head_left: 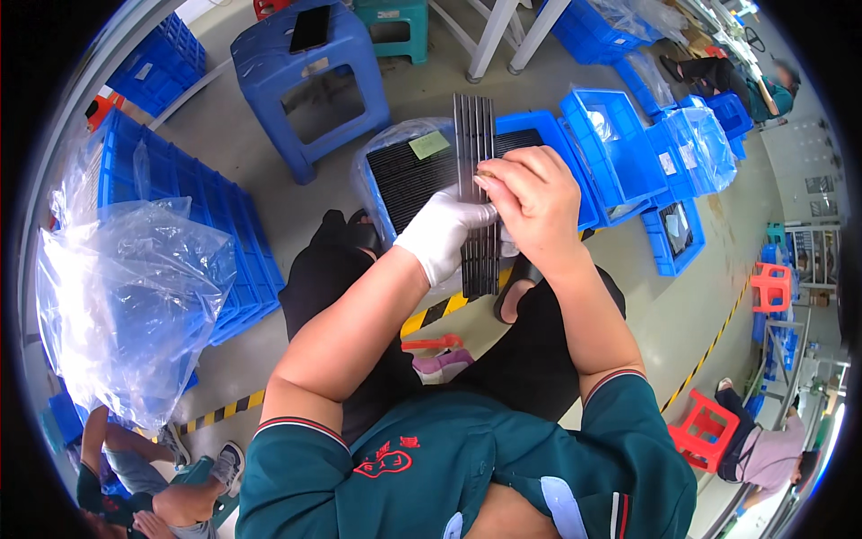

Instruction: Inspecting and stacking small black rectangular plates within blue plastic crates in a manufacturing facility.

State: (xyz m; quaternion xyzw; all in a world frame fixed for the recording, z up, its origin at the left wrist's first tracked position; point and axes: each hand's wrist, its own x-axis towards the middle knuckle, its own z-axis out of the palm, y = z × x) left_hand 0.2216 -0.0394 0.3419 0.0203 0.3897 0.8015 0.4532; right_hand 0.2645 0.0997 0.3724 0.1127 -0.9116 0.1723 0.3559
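A bundle of long, thin black strips (476, 135) stands lengthwise before me, pale gaps showing between the strips. My left hand (438, 235), in a white glove, is closed around its middle, thumb in front and fingertips showing at the far side. My bare right hand (541, 199) is at the bundle's right side, thumb and forefinger pinched against its front face. Whatever lies between those fingertips is too small to name. Beneath the bundle, more black strips (404, 193) fill a plastic-lined blue crate, a yellow-green paper slip (429, 145) on top.
A blue stool (346, 58) bearing a black phone (310, 29) stands ahead. Stacked blue crates (193, 193) with clear plastic film (135, 296) rise at left. More blue bins (615, 148) stand at right, with red stools (703, 429) farther off. Other people sit at lower left and right.
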